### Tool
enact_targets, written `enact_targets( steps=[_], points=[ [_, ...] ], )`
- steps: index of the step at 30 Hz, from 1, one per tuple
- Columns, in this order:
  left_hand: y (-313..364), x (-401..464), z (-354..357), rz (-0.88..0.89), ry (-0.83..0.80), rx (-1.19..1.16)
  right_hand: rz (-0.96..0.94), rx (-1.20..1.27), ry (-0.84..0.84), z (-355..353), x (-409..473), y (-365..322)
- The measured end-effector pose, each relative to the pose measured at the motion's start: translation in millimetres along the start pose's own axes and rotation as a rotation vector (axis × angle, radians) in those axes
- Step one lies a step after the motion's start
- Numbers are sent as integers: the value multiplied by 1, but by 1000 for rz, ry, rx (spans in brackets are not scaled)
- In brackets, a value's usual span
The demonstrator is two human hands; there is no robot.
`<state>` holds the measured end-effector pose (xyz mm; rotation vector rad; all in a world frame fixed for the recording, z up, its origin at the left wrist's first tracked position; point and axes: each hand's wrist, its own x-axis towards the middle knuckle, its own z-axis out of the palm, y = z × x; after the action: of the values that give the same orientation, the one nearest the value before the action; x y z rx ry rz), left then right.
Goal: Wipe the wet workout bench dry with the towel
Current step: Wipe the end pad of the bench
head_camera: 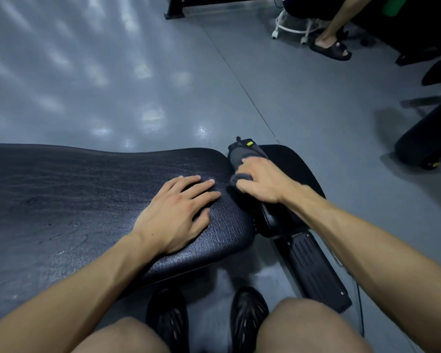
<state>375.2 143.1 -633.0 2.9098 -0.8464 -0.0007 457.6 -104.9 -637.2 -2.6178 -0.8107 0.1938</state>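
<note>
Your left hand (175, 212) lies flat on the near right end of the long bench pad (92, 200), fingers straight and spread — an open grip, holding nothing, palm pressed to the surface. That pad is black, leather-grained vinyl with a wrinkled texture and rounded corners; a dull sheen runs across it, though you cannot tell from this view which patches are wet.

Your right hand (259, 182) rests on the towel (245, 159), fingers curled over its near edge and gripping the cloth. The towel is dark grey, soft and bunched, with a small yellow-green tag and a short black loop at its far end. It sits on the smaller seat pad (290, 164), just right of the gap between the two pads, at the right end of the bench.

Below the seat pad a black ribbed plastic cover (313, 271), fixed with small screws, slopes down toward you. The floor (138, 72) is smooth grey, glossy, with pale reflections. Your black perforated shoes (248, 317) stand near the bench — bare knees frame them. Far right, another person's leg in a black slide sandal (331, 48) rests beside a white wheeled stool (294, 28).
</note>
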Motion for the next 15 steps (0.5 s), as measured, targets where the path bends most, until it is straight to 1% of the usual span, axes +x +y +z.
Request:
enact_targets(
  steps=[7, 10, 12, 15],
  points=[
    [0, -5, -3, -1, -72, -13, -20, 71, 125, 23, -72, -22],
    [0, -15, -11, 10, -100, -37, -37, 65, 129, 30, -92, -32],
    [-3, -28, -18, 17, -92, -36, -71, 60, 128, 35, -104, -39],
    [-8, -50, -25, -14, -79, -39, -57, 44, 140, 40, -119, -48]
  ],
)
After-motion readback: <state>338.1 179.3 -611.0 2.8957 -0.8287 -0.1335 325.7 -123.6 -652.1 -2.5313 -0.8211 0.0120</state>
